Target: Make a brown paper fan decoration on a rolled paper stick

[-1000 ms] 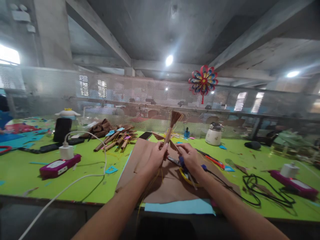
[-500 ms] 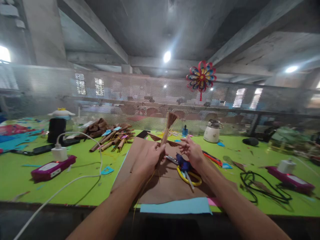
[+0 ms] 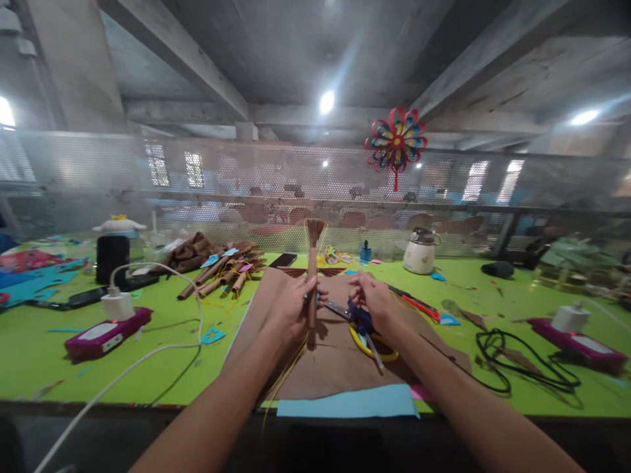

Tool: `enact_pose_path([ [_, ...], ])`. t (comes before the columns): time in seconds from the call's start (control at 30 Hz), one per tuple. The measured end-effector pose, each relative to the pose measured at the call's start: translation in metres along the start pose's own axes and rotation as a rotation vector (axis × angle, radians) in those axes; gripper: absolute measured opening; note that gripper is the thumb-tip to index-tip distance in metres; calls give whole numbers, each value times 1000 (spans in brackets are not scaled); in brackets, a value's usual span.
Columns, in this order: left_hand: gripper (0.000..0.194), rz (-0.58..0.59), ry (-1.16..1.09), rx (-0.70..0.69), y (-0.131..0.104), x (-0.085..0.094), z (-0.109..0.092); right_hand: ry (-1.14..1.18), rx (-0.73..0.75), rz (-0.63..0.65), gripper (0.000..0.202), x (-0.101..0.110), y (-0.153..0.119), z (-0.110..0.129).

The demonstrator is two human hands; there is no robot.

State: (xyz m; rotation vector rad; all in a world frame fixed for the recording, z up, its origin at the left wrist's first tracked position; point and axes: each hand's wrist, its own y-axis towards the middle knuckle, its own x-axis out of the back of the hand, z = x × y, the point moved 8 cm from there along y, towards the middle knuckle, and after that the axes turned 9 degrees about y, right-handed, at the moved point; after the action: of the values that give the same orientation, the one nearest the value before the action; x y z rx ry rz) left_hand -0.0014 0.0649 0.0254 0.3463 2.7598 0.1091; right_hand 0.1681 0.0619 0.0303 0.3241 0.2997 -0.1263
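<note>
My left hand (image 3: pixel 294 307) is closed around a small brown paper broom (image 3: pixel 312 266), held upright with its pleated, fanned end on top. Yellow thread (image 3: pixel 290 369) hangs below that hand. To the right, my right hand (image 3: pixel 375 299) hovers with its fingers curled in toward the thumb; what they hold, if anything, is too small to make out. Beneath it lie yellow-handled scissors (image 3: pixel 389 357) and a dark blue object (image 3: pixel 361 319), both partly covered by the hand. Pleated brown paper (image 3: pixel 331 271) lies behind the broom. Brown paper sheets (image 3: pixel 340 378) spread under both hands.
Rolled brown paper pieces (image 3: pixel 236 272) are heaped at left. A red cutter (image 3: pixel 419 305) and a black cable (image 3: pixel 522 361) lie at right. Purple power strips (image 3: pixel 108 334) stand on both sides. At the back are a white jug (image 3: pixel 420 253) and a phone (image 3: pixel 284 260).
The broom has turned from a rightward lean to upright, its top moving left. My right hand's fingers, spread before, are now curled in. The view has shifted slightly.
</note>
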Motion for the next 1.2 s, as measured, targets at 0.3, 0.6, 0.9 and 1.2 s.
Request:
enact_pose_path([
  [0.3, 9, 12, -161, 64, 4, -4, 7, -475, 382, 346, 26, -46, -28, 21],
  [0.6, 13, 166, -59, 87, -6, -25, 12, -582, 377, 373, 20, -53, -26, -6],
  [0.9, 8, 22, 6, 16, 2, -1, -4, -584, 166, 342, 16, -42, -20, -2],
  [1.2, 19, -146, 232, -70, 2, 12, -7, -574, 257, 299, 15, -37, -19, 14],
])
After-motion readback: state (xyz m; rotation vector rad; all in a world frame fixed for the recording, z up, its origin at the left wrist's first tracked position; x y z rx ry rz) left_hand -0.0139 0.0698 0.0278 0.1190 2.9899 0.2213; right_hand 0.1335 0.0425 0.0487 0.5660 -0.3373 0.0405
